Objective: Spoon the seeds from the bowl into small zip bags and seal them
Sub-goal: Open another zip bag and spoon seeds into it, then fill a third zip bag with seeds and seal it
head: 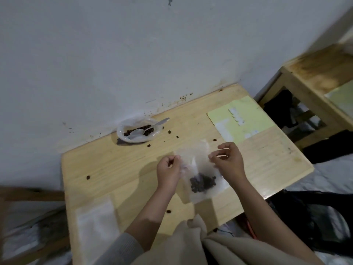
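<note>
Zip bag of seeds, blurred top edge pinched between left hand and right hand fingers

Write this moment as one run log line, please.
left hand: pinches zip bag top | right hand: pinches top | seeds: inside bag | spoon: in bowl

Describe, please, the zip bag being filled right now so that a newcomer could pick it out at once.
Start at the wooden table against the white wall and look to its near middle, where the left hand and right hand meet. Between them hangs a clear zip bag, pinched by both. Unlike the flat empty bags lying nearby, it has dark seeds inside.
</note>
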`<move>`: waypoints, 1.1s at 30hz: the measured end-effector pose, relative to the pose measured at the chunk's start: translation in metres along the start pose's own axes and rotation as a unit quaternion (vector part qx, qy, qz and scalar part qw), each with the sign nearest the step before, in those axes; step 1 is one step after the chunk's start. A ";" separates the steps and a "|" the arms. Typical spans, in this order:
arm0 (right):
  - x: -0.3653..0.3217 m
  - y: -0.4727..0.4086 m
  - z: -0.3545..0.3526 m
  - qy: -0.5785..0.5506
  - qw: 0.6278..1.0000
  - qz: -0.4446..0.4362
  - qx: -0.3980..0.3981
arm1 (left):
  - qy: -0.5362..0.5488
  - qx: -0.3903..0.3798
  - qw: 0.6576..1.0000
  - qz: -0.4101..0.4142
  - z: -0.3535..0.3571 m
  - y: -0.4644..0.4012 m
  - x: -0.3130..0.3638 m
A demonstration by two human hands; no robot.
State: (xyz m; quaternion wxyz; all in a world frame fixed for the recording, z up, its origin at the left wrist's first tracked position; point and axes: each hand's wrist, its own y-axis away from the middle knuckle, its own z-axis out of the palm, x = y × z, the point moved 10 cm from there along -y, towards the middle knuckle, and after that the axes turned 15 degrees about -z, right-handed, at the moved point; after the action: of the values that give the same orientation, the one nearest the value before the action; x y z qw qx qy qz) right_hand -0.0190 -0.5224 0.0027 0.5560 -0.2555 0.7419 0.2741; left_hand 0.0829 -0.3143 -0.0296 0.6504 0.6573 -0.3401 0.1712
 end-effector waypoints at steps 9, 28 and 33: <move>0.031 -0.038 -0.005 0.187 0.980 -0.033 -0.066 | -0.142 0.081 0.986 0.040 0.031 -0.024 -0.001; -0.020 -0.008 0.075 0.245 0.943 -0.174 -0.146 | -0.102 0.158 0.975 0.121 -0.063 -0.006 0.020; -0.033 0.056 0.160 0.215 0.923 -0.204 -0.244 | -0.087 0.223 0.962 0.129 -0.158 0.019 -0.002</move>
State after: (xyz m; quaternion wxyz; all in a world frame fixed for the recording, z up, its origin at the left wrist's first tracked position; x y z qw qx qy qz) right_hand 0.0608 -0.3689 0.0039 0.3472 -0.5822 0.6855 0.2655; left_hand 0.1030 -0.1586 -0.0023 0.4280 0.7484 -0.4302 0.2676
